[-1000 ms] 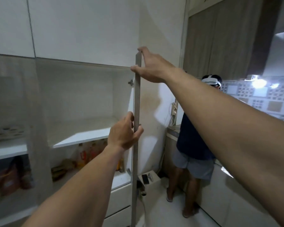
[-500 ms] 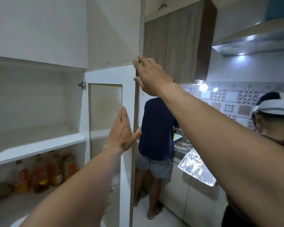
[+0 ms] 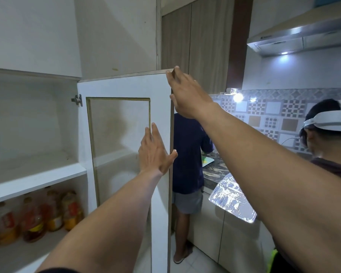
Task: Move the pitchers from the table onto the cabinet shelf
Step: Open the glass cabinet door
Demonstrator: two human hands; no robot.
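Cabinet door (image 3: 126, 146) found swung wide open, hinged on its left edge, inner face with framed glass panel turned toward the camera. Left hand (image 3: 155, 152) laid flat against the inner face near the free edge, at about 6 o'clock from the door's top right corner; fingers straight and together, thumb spread to the edge, grip open and holding nothing, apparently there to press the door outward and steady it. Right hand (image 3: 185, 95) placed at the top right corner, at 12 o'clock from the left hand, fingers hooked loosely over the free edge; not clenched, grip judged open and resting on the door, probably to guide the swing and stop any rebound. Upper shelf (image 3: 35, 180) exposed at 9 o'clock from the door, bare and unobstructed, judged the likely destination. Lower shelf occupied by cooking oil bottles (image 3: 37, 215), packed close together. No pitchers and no tabletop in view; location of both cannot be told. Task judged at the access stage only, nothing transferred. Two other people noted at 3 o'clock: one standing at the kitchen counter (image 3: 217, 172), back turned, just beyond the door edge; one nearer, wearing a white headband (image 3: 327, 121). Risk noted: open door projecting into the passage close to the standing person.
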